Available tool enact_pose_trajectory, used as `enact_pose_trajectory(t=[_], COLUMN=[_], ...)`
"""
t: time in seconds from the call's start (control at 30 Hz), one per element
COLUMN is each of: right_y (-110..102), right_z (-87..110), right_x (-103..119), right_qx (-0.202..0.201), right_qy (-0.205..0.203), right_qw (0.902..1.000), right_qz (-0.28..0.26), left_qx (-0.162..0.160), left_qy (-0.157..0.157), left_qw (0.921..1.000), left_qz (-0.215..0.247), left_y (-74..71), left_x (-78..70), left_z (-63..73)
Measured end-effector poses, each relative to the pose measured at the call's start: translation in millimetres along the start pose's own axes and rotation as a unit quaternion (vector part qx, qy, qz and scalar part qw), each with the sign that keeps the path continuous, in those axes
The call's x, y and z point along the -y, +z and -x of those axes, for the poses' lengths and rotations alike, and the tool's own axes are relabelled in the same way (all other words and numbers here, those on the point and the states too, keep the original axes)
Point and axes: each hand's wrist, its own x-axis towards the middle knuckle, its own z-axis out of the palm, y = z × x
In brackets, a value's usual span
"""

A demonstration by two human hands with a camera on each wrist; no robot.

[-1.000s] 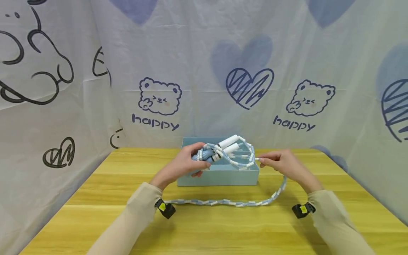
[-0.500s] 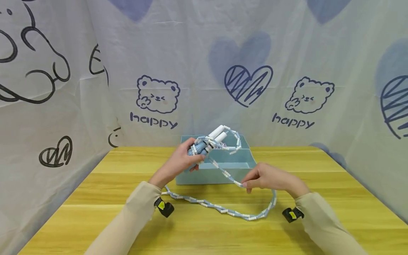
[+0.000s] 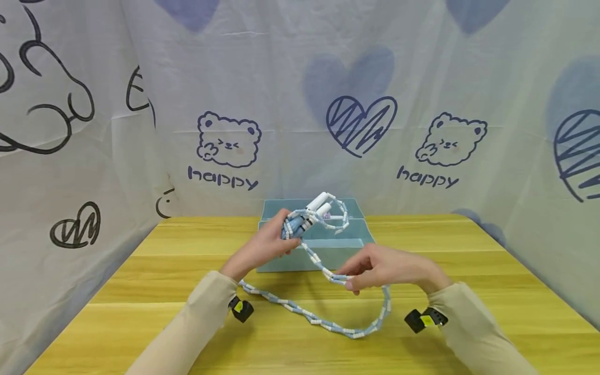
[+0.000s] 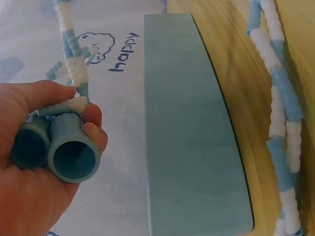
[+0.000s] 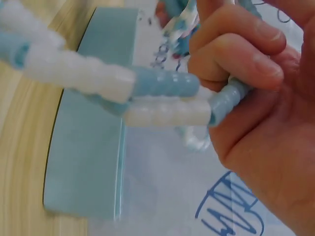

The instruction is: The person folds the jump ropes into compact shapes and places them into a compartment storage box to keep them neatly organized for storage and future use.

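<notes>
text: "happy" (image 3: pixel 223 178) | seen: twice | on: white backdrop cloth (image 3: pixel 286 62) | place: under bear drawings (image 3: pixel 228 139)

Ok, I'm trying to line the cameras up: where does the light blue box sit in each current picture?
Head: light blue box just below and right of centre, partly hidden.
Left wrist: light blue box, a tall panel right of centre.
Right wrist: light blue box left of centre, partly hidden.
Shared landmark: the blue-and-white beaded rope.

Printed sheets (image 3: pixel 281 62) screen a wooden table (image 3: pixel 300 354) like a booth.
</notes>
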Motion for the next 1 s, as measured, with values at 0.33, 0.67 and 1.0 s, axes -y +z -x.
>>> enact_pose_trajectory(t=[0.33, 0.67, 1.0], right_y=[7, 29, 7], right_z=[-8.6, -22.3, -7.4], right_x=[17, 18, 12], right_qx=[-0.024, 0.021, -0.074], right_qy=[-0.064, -0.082, -0.049], right_qw=[0.9921, 0.9906, 0.9869], right_qz=[-0.105, -0.107, -0.135], left_qx=[-0.025, -0.054, -0.043], left_qy=[0.022, 0.033, 0.026], left_qw=[0.992, 0.9822, 0.9781], left_qz=[-0.122, -0.177, -0.202], left_y=[8.4, 17.6, 8.5], left_x=[5.5, 3.3, 8.5], left_z=[-6.0, -5.3, -0.8])
